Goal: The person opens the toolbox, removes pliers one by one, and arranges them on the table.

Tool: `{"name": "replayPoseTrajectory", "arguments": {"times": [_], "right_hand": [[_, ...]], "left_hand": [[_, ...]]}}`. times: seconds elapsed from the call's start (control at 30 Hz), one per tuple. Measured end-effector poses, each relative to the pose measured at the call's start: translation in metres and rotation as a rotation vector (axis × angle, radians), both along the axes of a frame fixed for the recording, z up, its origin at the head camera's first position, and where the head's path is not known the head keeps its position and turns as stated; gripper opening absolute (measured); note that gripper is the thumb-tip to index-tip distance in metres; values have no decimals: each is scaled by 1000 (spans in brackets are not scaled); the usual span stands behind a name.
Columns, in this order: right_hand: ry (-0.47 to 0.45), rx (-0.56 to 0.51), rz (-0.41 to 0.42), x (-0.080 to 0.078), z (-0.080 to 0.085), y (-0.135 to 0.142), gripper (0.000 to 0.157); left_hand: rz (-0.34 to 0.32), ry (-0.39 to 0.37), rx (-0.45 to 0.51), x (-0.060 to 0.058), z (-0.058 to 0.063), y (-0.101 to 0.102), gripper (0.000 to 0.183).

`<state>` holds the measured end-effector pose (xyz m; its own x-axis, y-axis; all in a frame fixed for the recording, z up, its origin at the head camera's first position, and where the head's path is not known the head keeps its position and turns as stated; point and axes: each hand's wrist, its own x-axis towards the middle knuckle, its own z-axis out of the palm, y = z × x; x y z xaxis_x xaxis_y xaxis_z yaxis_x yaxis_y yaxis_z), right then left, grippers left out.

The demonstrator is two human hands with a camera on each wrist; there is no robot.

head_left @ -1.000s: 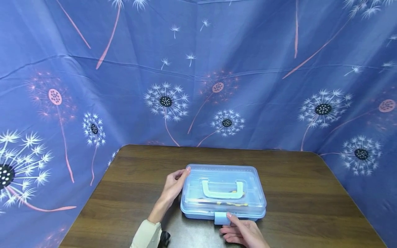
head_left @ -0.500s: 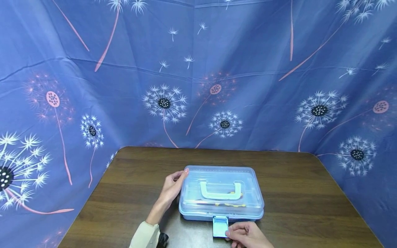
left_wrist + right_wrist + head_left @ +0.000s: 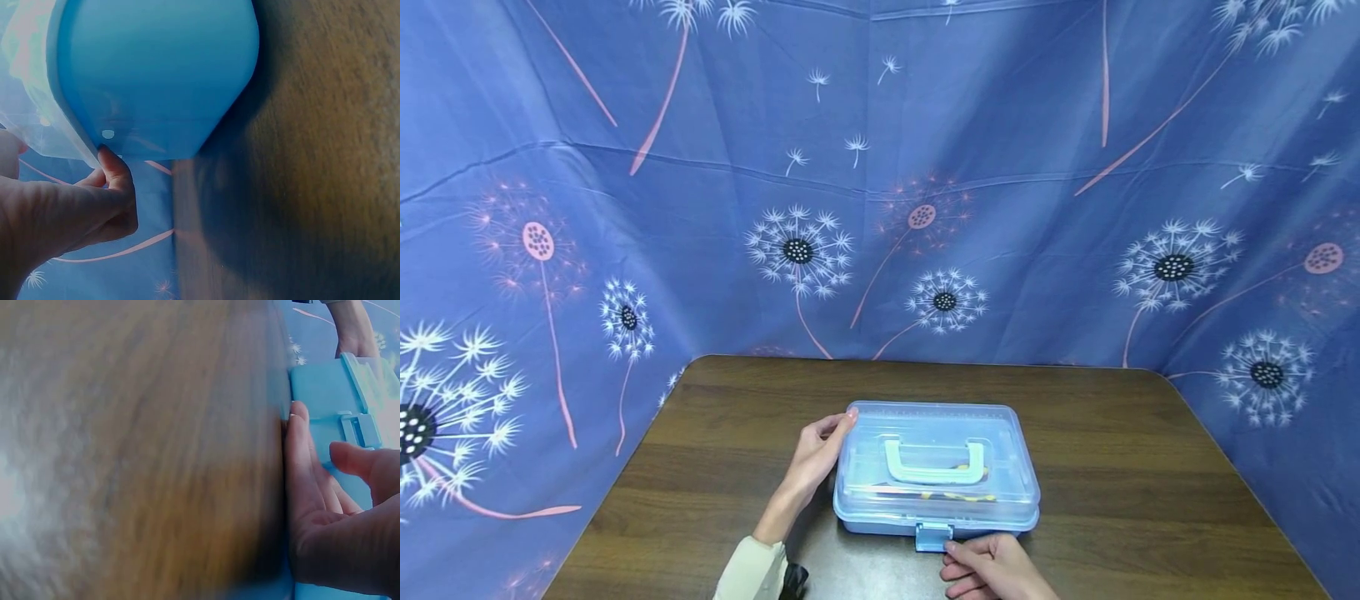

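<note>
A light-blue plastic storage box [image 3: 936, 467] with a clear lid stands on the table, its lid down. My left hand [image 3: 812, 454] grips the lid's rim at the far left corner, thumb on top. In the left wrist view its fingers [image 3: 115, 172] curl against the rim. At the box's front, the latch [image 3: 933, 537] hangs outward from the lid, tilted. My right hand [image 3: 996, 567] is at the latch's right lower corner, thumb tip close to it. The right wrist view shows its fingers [image 3: 300, 444] fairly straight along the box front; whether the thumb touches the latch, I cannot tell.
A pale handle [image 3: 936, 473] lies folded on the lid. Something with yellow and dark parts [image 3: 958, 497] shows through the plastic. The brown wooden table [image 3: 1127, 467] extends on both sides, with a blue dandelion-print cloth [image 3: 880, 167] hung behind and beside it.
The latch swung out from lying against the box front to sticking toward me, then partly dropped back. My right hand moved slightly toward me with it, its grip loosening. The left hand stayed put.
</note>
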<state>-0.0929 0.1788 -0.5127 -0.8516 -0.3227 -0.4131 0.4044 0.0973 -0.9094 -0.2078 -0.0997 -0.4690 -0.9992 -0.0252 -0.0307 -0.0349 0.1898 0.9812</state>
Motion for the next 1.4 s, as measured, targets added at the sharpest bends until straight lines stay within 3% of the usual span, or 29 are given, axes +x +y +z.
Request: {"name": "replayPoseTrajectory", "arguments": {"times": [0.13, 0.3, 0.43, 0.53, 0.6, 0.7, 0.77, 0.87, 0.97, 1.07, 1.2, 1.4], "right_hand": [[6, -3, 14, 1, 2, 5, 39], [62, 46, 16, 0, 5, 30, 41], [164, 275, -55, 1, 9, 54, 40], [244, 486, -194, 1, 11, 65, 41], [324, 555, -284, -1, 11, 70, 45], [517, 574, -334, -5, 9, 75, 66], [664, 573, -301, -8, 9, 79, 77], [817, 586, -247, -10, 9, 84, 80], [851, 600, -225, -10, 12, 86, 77], [842, 681, -228, -9, 15, 88, 76], [892, 757, -273, -9, 21, 89, 70], [1058, 665, -340, -23, 36, 87, 56]], "left_hand": [[2, -5, 4, 0, 0, -1, 60], [14, -20, -17, 1, 1, -2, 63], [14, -17, -20, 0, 1, -2, 64], [13, -9, -16, 0, 1, -1, 62], [14, -8, -13, 0, 1, -1, 62], [17, -20, -8, -1, 0, -1, 61], [15, -20, -5, -1, -1, -1, 61], [5, -23, 10, -2, -2, 0, 62], [-12, -21, 28, -2, -2, 0, 64], [-33, -40, 47, -2, -3, -1, 67], [-86, -44, 124, -3, -4, -5, 64], [-134, 13, 122, -2, -9, -10, 35]]}}
